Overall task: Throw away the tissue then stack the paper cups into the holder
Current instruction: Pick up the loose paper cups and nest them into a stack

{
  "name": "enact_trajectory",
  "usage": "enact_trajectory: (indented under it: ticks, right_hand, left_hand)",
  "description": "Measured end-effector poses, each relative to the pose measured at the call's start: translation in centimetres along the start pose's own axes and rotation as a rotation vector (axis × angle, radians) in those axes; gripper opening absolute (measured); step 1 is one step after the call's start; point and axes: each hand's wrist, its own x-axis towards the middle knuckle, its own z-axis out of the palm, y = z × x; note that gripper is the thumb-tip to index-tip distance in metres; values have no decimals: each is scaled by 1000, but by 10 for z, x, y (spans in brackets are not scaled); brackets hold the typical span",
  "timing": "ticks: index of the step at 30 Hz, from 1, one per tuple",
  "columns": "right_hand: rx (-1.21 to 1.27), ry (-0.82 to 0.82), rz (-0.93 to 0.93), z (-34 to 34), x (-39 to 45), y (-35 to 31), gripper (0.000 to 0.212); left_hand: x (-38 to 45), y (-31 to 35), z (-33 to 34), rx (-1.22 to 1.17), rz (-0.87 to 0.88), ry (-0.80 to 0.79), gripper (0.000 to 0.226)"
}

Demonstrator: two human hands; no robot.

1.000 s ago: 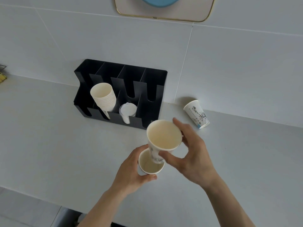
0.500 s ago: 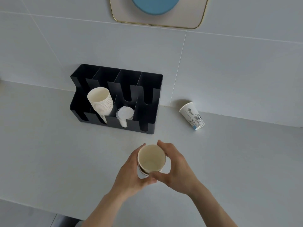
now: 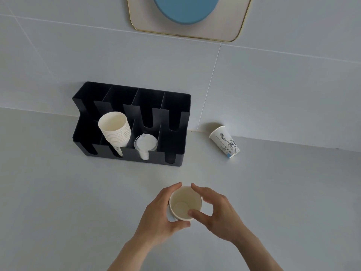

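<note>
Two nested paper cups [image 3: 185, 203] stand mouth up near the front of the white counter. My left hand [image 3: 162, 214] is wrapped around them from the left. Just right of the cups, my right hand [image 3: 216, 212] has spread fingers, its thumb at the rim and the other fingers a little off the cup. A black holder [image 3: 175, 106] with several slots stands against the wall, with a stack of paper cups [image 3: 115, 130] leaning in its second slot. One printed paper cup [image 3: 224, 141] lies on its side to the holder's right. No tissue is in view.
A stack of clear plastic lids [image 3: 145, 144] sits in the holder's third slot. A gold-rimmed panel with a blue disc [image 3: 185, 8] hangs on the tiled wall above. The counter [image 3: 58, 192] stretches left and right of my hands.
My right hand lowered its cup into the cup in my left hand until the two nested. The right hand's fingers have since loosened from the rim.
</note>
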Motion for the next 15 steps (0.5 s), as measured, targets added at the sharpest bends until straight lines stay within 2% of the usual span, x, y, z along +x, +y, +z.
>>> enact_trajectory:
  ticks: [4, 8, 15]
  right_hand:
    - [77, 205, 160, -14, 7, 2, 65]
    - [-45, 303, 297, -26, 20, 16, 56]
    - [-313, 290, 442, -56, 87, 57, 61]
  left_hand:
    - [13, -10, -12, -17, 7, 42, 105]
    - [25, -19, -20, -33, 25, 12, 104]
    - [35, -18, -9, -35, 19, 83, 103]
